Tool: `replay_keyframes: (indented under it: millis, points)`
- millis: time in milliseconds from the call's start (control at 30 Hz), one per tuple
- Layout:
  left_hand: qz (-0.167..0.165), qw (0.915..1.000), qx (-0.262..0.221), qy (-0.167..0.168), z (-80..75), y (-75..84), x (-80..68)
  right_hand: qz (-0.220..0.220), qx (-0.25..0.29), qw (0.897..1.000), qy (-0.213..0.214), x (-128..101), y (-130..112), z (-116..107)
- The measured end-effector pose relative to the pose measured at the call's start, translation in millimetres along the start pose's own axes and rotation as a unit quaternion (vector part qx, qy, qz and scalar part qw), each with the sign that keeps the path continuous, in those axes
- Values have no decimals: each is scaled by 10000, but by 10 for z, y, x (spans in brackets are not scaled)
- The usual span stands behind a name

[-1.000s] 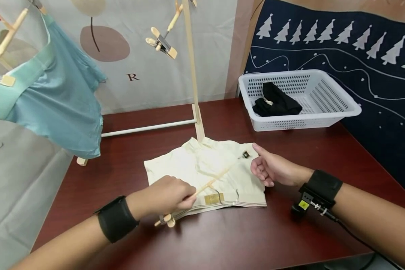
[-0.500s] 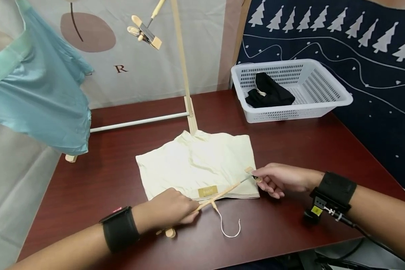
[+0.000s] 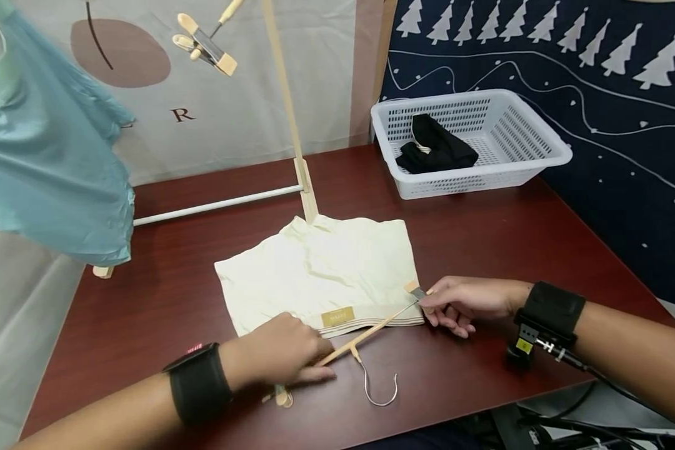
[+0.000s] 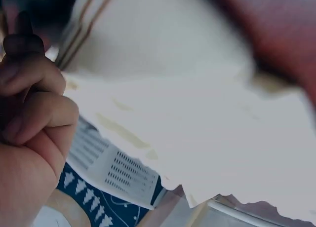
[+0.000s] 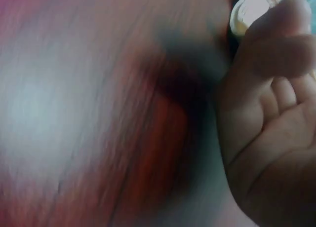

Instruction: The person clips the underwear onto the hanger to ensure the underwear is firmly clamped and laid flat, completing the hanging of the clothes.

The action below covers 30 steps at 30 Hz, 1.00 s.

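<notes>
Dark red tabletop (image 3: 484,250) fills the head view, backed by a pale printed curtain on one side and a navy cloth with white trees on the other. A wooden drying rack (image 3: 292,137) stands at the back with a teal garment (image 3: 50,169) pegged on it, and a white basket (image 3: 484,156) holds a black garment (image 3: 435,150). Flat in the middle lies a pair of cream shorts (image 3: 320,269), waistband toward the person. Across that waistband rests a wooden clip hanger (image 3: 360,337), its metal hook lying on the table. The left hand (image 3: 278,350) has its fingers curled over the bar near the left clip, and the right hand (image 3: 461,303) pinches the right clip at the corner of the waistband. I'd judge the clipping only begun: the right clip sits at the cloth's edge, whether it bites I cannot tell, and the left clip lies off the cloth. Hanging on the rack is not yet done.

From the left wrist, blurred, curled fingers (image 4: 34,113) show beside the cream cloth and its striped band.

From the right wrist, heavily blurred, the thumb and fingers (image 5: 276,44) close round a pale clip end (image 5: 247,12) above the red table.
</notes>
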<state>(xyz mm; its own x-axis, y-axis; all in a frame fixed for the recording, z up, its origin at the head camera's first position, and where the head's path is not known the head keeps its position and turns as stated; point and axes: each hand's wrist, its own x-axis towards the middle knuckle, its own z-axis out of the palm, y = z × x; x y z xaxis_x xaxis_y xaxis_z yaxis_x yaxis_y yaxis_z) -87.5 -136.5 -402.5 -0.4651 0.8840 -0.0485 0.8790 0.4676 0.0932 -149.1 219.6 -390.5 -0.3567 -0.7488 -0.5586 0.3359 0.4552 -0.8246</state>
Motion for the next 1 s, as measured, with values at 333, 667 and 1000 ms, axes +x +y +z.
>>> replay_keyframes:
  millis: [333, 667, 1000]
  points:
    - [121, 9996, -50, 266, -164, -132, 831, 121, -666, 9969, 406, 9, 86, 33]
    - [264, 9758, -1959, -937, -37, -196, 1480, -436, -884, 9950, 172, -4, 168, 51]
    - [396, 9508, -2818, -1230, -7, -306, 1650, -818, -1121, 9898, 331, -9, 162, 30]
